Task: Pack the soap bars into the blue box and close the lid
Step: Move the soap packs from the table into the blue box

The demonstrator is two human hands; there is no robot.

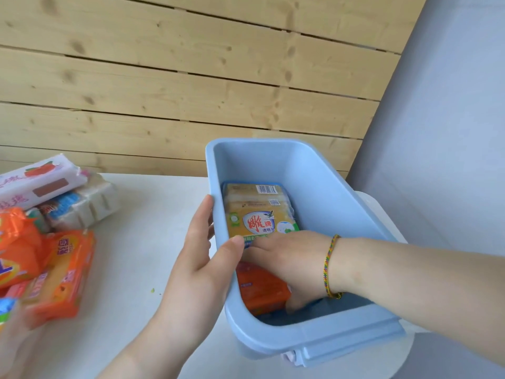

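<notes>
The blue box stands open on the white table, right of centre. A yellow wrapped soap bar lies in its far half and an orange soap bar in its near half. My left hand grips the box's left rim, thumb hooked inside and fingers on the outer wall. My right hand, a braided bracelet on its wrist, reaches into the box from the right and holds the orange bar, fingers along its far edge and thumb at its near right end. The lid is not clearly visible.
Several wrapped soap bars are piled at the left of the table: orange packs, a white and pink bar and a white multipack. A wooden plank wall stands behind, and a grey wall is on the right.
</notes>
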